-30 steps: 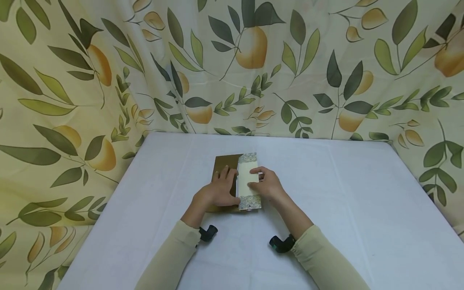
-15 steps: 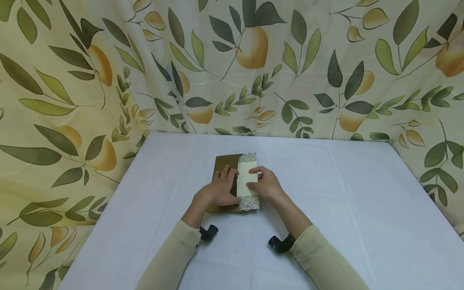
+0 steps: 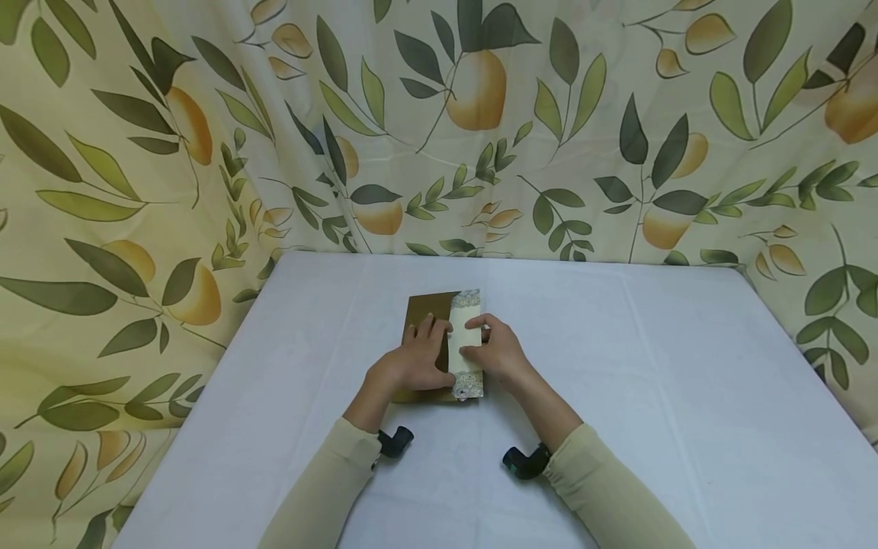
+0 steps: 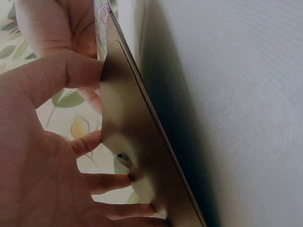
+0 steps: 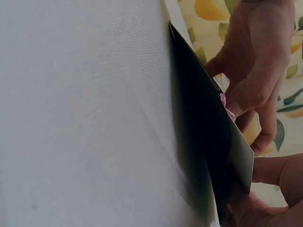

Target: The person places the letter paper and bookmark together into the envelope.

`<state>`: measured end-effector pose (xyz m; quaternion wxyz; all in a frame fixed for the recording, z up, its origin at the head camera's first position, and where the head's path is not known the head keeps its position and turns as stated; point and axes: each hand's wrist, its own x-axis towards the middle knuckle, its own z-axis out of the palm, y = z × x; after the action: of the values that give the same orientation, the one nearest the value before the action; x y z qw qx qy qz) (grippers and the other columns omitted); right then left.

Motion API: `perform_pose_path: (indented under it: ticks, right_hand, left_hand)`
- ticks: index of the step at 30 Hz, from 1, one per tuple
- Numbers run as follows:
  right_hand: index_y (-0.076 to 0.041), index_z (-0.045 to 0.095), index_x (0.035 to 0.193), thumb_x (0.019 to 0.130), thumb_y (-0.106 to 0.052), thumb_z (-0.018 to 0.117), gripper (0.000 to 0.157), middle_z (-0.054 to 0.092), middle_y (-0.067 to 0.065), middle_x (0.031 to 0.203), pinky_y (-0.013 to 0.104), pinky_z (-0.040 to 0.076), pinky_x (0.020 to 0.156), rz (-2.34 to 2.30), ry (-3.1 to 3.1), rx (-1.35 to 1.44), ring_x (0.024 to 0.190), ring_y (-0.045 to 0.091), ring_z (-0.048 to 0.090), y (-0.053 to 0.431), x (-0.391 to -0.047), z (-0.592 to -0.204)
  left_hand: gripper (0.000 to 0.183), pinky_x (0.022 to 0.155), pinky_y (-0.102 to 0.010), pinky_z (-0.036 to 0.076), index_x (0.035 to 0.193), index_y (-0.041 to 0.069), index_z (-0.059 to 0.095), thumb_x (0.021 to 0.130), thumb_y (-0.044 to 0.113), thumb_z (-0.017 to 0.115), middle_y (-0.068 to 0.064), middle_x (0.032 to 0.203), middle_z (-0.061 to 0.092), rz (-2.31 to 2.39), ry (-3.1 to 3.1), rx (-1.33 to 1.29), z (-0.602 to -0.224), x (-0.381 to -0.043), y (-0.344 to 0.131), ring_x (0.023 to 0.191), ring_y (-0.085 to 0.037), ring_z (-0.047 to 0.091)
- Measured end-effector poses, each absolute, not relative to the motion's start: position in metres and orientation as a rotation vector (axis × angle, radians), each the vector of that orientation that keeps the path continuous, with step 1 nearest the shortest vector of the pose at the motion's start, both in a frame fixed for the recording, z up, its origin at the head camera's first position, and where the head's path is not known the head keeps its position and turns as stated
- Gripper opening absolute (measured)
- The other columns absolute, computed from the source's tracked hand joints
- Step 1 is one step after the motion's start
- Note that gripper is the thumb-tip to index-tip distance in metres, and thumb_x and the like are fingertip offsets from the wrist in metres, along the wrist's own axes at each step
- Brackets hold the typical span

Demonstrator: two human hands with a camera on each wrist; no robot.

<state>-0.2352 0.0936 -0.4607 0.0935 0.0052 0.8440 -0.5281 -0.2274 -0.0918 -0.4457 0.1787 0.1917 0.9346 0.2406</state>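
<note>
A thin brown booklet point(image 3: 427, 303) with a cream flap point(image 3: 465, 343) lies on the white-covered table. Patterned bands run across the flap's top and bottom ends. My left hand point(image 3: 414, 362) rests on the brown part with fingers spread, its thumb by the flap's lower end. At the flap's right edge, my right hand point(image 3: 502, 351) pinches it between thumb and fingers. In the right wrist view the flap point(image 5: 244, 151) stands tilted, with a fingertip behind it and a bit of pink point(image 5: 226, 105) near its base. A small oval mark point(image 4: 124, 160) shows on the brown surface in the left wrist view.
The white cloth point(image 3: 652, 366) covers the table around the booklet. A curtain point(image 3: 590, 152) printed with fruit and leaves hangs behind and at the left. Black wrist cameras point(image 3: 395, 442) sit below both hands.
My right hand has shifted slightly left, carrying the flap's outer edge with it, so the cream strip looks narrower from above. The left hand has stayed in place.
</note>
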Motion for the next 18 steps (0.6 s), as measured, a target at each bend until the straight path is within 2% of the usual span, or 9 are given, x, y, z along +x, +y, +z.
perform_pose_path:
  ticks: [12,18]
  right_hand:
    - [-0.003,0.059,0.126,0.088,0.001,0.076,0.042,0.061,0.017,0.102,0.029,0.050,0.065,-1.618,2.439,-0.018,0.080,0.023,0.061,0.0868,-0.2348,-0.4647]
    - [-0.002,0.059,0.128,0.089,0.001,0.075,0.043,0.063,0.019,0.104,0.033,0.053,0.071,-1.620,2.445,-0.044,0.088,0.027,0.063,0.0834,-0.2357,-0.4679]
  left_hand:
    - [0.079,0.102,-0.069,0.040,0.151,0.018,0.029,0.090,0.033,0.076,-0.024,0.169,0.004,0.687,2.623,0.546,-0.4453,-0.2271,-0.0929,0.148,-0.055,0.015]
    - [0.078,0.101,-0.069,0.040,0.150,0.018,0.030,0.088,0.032,0.076,-0.024,0.169,0.005,0.693,2.626,0.554,-0.4450,-0.2269,-0.0934,0.148,-0.056,0.016]
